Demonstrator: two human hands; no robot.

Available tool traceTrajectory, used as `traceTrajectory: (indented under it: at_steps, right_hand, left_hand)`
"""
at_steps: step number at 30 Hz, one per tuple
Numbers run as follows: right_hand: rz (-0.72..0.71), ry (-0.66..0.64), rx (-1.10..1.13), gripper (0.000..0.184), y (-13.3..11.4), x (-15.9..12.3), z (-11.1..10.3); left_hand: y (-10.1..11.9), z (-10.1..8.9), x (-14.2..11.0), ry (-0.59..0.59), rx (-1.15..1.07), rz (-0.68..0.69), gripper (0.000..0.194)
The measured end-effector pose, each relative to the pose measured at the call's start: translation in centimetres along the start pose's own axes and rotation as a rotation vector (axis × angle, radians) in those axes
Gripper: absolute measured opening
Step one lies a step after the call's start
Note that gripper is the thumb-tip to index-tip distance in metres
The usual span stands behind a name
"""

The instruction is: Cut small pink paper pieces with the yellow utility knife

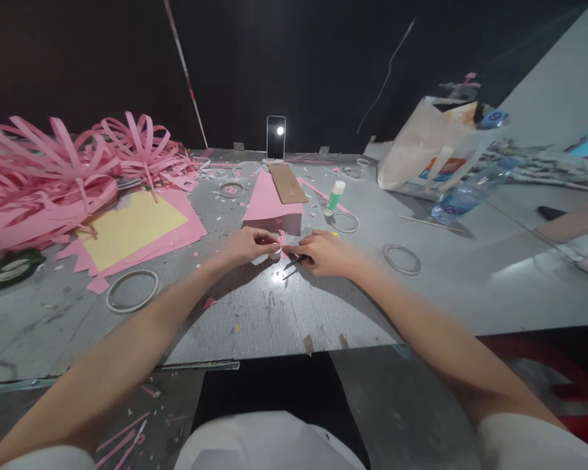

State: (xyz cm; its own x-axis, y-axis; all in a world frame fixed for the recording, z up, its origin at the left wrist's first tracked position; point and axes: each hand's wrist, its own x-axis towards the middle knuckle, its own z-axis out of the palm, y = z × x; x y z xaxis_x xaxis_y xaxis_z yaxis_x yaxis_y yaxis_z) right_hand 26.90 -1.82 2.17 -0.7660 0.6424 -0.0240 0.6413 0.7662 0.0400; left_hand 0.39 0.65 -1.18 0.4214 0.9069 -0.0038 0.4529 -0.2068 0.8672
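Observation:
My left hand is closed in a pinch on a small white roll of tape at the middle of the grey table. My right hand is closed round a thin dark tool, whose tip points left toward the roll. A small pink paper piece shows between the two hands. Just behind them lies a pink folded paper shape with a brown cardboard strip on it.
Heaps of pink paper strips and yellow and pink sheets fill the left. White rings lie about. A glue stick, a phone, a white bag and a water bottle stand behind.

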Motion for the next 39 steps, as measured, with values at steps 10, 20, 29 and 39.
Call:
traceTrajectory:
  at_steps: [10,20,29,39]
  right_hand:
    - [-0.026,0.053,0.037,0.039,-0.2,-0.3,0.1]
    - [-0.057,-0.002,-0.239,0.021,-0.8,-1.6,-0.9]
    - [0.093,-0.127,-0.288,0.024,-6.3,-1.6,-1.3]
    - [0.149,-0.171,-0.22,0.022,-6.3,-0.4,-1.3]
  left_hand:
    - [0.5,-0.1,-0.2,0.005,-0.021,-0.024,0.032]
    - [0.0,-0.1,0.4,-0.018,-0.043,-0.013,0.036]
    - [0.4,-0.2,0.3,-0.038,-0.086,-0.022,0.026]
    - [1.4,-0.4,-0.1,-0.056,-0.124,0.024,0.017]
